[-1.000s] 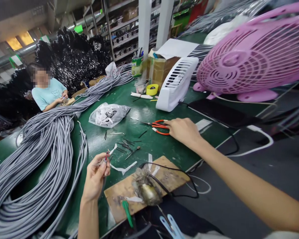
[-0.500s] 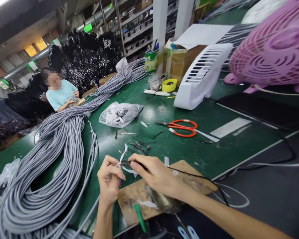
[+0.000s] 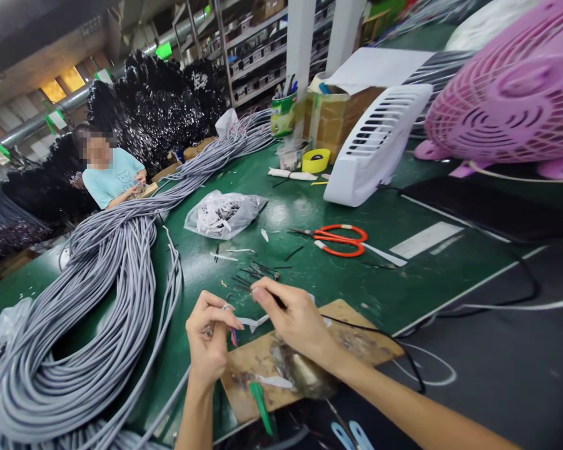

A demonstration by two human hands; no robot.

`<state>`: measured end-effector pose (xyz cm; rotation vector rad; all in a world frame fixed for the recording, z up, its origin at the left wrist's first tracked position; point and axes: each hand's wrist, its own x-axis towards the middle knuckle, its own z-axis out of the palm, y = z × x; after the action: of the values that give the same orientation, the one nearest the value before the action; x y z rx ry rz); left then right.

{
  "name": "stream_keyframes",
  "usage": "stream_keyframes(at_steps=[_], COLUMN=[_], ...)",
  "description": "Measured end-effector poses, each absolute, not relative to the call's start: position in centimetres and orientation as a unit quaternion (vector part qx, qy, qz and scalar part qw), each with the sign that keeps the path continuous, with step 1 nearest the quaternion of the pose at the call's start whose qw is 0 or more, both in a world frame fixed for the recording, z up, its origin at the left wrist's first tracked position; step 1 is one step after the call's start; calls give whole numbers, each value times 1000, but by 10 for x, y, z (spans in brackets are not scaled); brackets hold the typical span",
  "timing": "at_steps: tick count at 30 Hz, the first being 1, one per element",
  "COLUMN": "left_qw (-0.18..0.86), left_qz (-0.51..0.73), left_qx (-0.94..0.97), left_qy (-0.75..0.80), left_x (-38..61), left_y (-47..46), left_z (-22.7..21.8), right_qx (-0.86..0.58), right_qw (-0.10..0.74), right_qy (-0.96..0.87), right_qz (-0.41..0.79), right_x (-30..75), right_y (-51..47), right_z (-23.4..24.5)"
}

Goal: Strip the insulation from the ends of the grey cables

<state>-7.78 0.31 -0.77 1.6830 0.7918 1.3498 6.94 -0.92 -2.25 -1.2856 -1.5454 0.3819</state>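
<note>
My left hand [image 3: 209,337] is closed in a pinch around a grey cable's end; short red and blue wires [image 3: 234,338] poke out below the fingertips. A white strip [image 3: 252,322] lies between my two hands. To the right, my right hand [image 3: 293,315] wraps around a slim dark tool [image 3: 279,302], mostly hidden by the fingers, so its kind does not show. Thin black pieces [image 3: 256,272] lie on the table just beyond that hand. Beneath both hands is a stained brown board [image 3: 244,369] with a brass-coloured object [image 3: 307,375] on it.
Bundled grey cables [image 3: 122,269] fill the left side. Beyond my hands are a plastic bag [image 3: 225,214] of small parts and orange-handled scissors [image 3: 340,240]. A white slotted unit [image 3: 380,147] and a pink fan [image 3: 502,94] stand right. A person [image 3: 112,175] works at the back left.
My right hand has drawn back from my left fingertips with the dark tool. The white strip that stood up from my left fingers is gone; another white scrap lies farther back on the table.
</note>
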Motion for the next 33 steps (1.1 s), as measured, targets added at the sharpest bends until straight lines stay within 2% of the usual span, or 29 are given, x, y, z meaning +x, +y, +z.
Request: stream_keyframes(at_steps=[2,5,8,13,18,24,27,28,31,33], left_qw=[434,472,510,528,535,585,589,583,563,554], left_qz=[535,525,510,507,529,558,546,538,502,481], left_qx=[652,621,582,536,506,390,375,387,451,483], left_qy=[317,340,375,420,421,441,464,469,478,478], left_x=[-78,-77,-76,-71,-69,-69,-64,-62,-55,-52], left_y=[4,6,8,10,11,15,13,11,6,4], left_z=[-10,-12,-13,-14,-18,-16,-14,-14,-16,-19], right_qx=[-578,-667,-683,-756,-808,-792,-741,-666,-532,-464], right_qw=[483,354,251,216,169,223,334,450,522,538], right_qy=[-641,-649,-685,-618,-565,-567,-574,-560,-577,-586], right_qz=[146,89,48,2,18,36,101,199,333,389], right_x=[84,110,136,186,218,211,180,165,115,89], right_y=[-2,8,18,43,63,60,47,41,21,11], right_z=[-26,-37,-48,-54,-58,-60,-56,-53,-36,-23])
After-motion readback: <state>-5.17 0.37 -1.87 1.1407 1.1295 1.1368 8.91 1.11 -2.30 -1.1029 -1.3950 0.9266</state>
